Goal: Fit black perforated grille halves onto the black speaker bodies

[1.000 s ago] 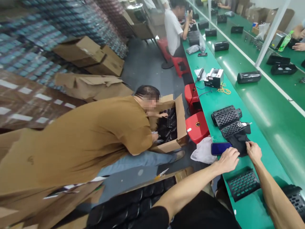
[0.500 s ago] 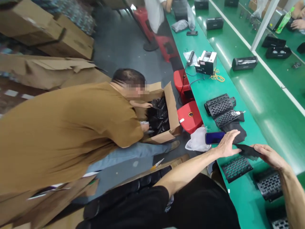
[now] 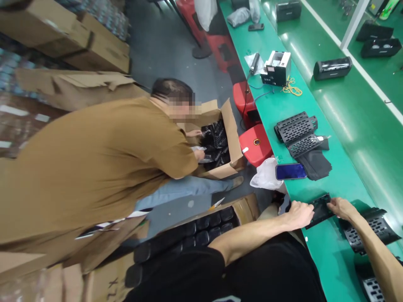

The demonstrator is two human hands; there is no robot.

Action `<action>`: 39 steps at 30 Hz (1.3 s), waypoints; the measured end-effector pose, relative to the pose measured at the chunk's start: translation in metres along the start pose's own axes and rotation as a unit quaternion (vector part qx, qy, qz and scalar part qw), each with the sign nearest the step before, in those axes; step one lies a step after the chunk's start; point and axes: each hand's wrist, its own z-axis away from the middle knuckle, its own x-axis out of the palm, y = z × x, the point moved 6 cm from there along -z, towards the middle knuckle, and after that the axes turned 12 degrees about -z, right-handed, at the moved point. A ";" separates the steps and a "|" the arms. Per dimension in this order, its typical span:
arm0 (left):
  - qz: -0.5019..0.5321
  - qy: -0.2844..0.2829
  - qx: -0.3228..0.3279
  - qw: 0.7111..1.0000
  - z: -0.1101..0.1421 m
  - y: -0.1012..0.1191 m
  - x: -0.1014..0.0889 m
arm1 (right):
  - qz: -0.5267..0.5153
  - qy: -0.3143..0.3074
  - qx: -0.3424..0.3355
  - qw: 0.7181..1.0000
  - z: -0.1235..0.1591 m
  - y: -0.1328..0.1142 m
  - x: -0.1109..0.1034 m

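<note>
A black perforated panel point(image 3: 326, 196) lies on the green workbench in front of me, with a piece of thin black cloth point(image 3: 320, 209) spread over it and covering most of its slots. My left hand point(image 3: 300, 214) is closed at the left end of the cloth, fingers curled. At the other end, my right hand point(image 3: 343, 208) pinches the cloth's edge between thumb and fingers. Farther up the bench is a stack of black cloth pieces point(image 3: 315, 164), beside several curved perforated grilles point(image 3: 297, 130). More grilles point(image 3: 368, 230) rest near my right forearm.
A phone point(image 3: 291, 171) lies at the bench edge near a white plastic bag point(image 3: 267, 174). Red stools point(image 3: 256, 144) stand alongside. To the left, a co-worker point(image 3: 110, 138) bends over a carton point(image 3: 233, 130) of black parts. Speakers point(image 3: 333, 68) sit on the green line.
Both hands have lowered the black cloth from above the bench onto the perforated panel. The co-worker's hands stay inside the carton. The view has shifted slightly.
</note>
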 end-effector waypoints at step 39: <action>0.697 0.057 -0.034 0.714 0.036 -0.018 -0.112 | -0.656 0.078 -0.109 0.743 0.137 -0.032 0.003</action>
